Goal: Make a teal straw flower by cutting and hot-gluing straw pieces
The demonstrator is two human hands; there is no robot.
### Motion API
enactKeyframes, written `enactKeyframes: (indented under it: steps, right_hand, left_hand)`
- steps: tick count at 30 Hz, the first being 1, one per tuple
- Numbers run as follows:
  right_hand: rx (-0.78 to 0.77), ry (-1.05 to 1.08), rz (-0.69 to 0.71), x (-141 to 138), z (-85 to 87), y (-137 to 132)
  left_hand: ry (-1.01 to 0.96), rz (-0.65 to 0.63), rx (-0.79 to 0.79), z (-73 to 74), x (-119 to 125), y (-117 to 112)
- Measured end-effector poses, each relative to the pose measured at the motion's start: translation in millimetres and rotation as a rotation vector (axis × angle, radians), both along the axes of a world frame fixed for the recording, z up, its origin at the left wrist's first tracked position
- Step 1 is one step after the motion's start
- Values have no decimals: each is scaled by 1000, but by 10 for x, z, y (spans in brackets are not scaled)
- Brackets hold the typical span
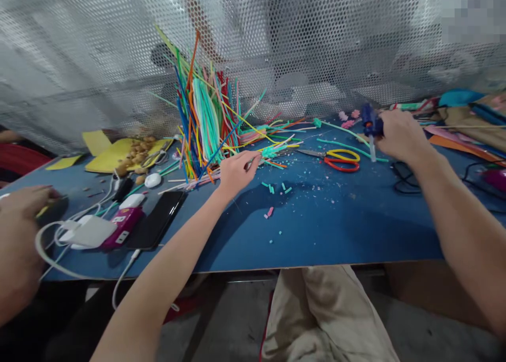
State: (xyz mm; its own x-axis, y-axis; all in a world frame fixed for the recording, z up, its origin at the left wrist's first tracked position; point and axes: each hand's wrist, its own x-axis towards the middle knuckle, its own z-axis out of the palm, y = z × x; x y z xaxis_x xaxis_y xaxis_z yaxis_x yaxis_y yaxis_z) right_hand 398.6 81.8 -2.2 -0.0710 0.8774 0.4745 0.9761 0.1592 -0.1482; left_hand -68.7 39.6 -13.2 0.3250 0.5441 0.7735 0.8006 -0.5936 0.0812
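My left hand (238, 170) is closed in a pinch on a small tuft of mint-green pipe cleaner pieces (272, 151) above the table. Off to the right, my right hand (402, 134) grips a dark blue glue gun (368, 117), with a clear glue stick (372, 149) jutting down from it. Between the two hands lies a pair of scissors (341, 158) with one yellow and one red handle loop, its blades toward my left hand. A green pipe cleaner stem (343, 129) with a bunched end rests behind the scissors. Short green snippets (271, 188) lie below my left hand.
A thick bundle of colored pipe cleaners (207, 114) leans against the perforated metal screen (308, 40). On the left are a black phone (158, 219), a magenta power strip (124, 226), white cables and another person's hand (21, 235). Black cable (407, 180) lies at right.
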Motion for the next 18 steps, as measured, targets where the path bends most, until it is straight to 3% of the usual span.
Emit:
enactKeyframes:
  steps: [3, 5, 8, 9, 11, 14, 18]
  right_hand:
    - [-40, 66, -181, 147, -155, 87]
    - [57, 110, -164, 80, -160, 50]
    - [273, 87, 112, -328, -38, -106]
    - [246, 76, 228, -535, 1, -176]
    - [53, 63, 415, -995, 21, -331]
    - [-135, -103, 717, -1594, -106, -545]
    - [-224, -13, 814, -1947, -321, -672]
  left_hand:
    - [0, -13, -18, 5, 5, 3]
    - [6, -42, -31, 17, 28, -8]
    - [16, -62, -42, 40, 60, -33]
    - [24, -57, -40, 46, 65, -39]
    - [39, -50, -26, 52, 68, -46]
    - [55, -67, 0, 47, 62, -41]
    - [55, -104, 18, 27, 59, -27]
